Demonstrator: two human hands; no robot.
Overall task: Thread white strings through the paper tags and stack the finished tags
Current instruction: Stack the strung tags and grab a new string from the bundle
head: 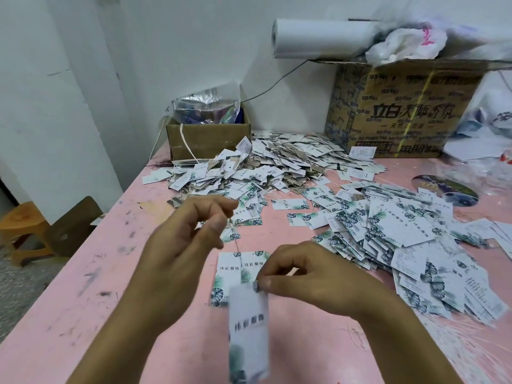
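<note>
My right hand [304, 273] pinches the top edge of a white paper tag [248, 333] with a green leaf print, which hangs blurred above the pink table [83, 314]. My left hand [185, 239] is raised, thumb and fingers pinching a thin white string [235, 239] that runs down toward the tag. Two tags [235, 273] lie flat side by side on the table under my hands. A big heap of tags [277, 164] with strings covers the far middle. Another spread of leaf-print tags [401, 239] lies to the right.
A small open carton [207, 139] with a plastic bag stands at the back. A large printed carton [401, 112] stands at the back right, with a white roll [321, 37] on top. Loose white strings [476, 345] lie at the near right. A wooden stool [25, 228] stands left of the table.
</note>
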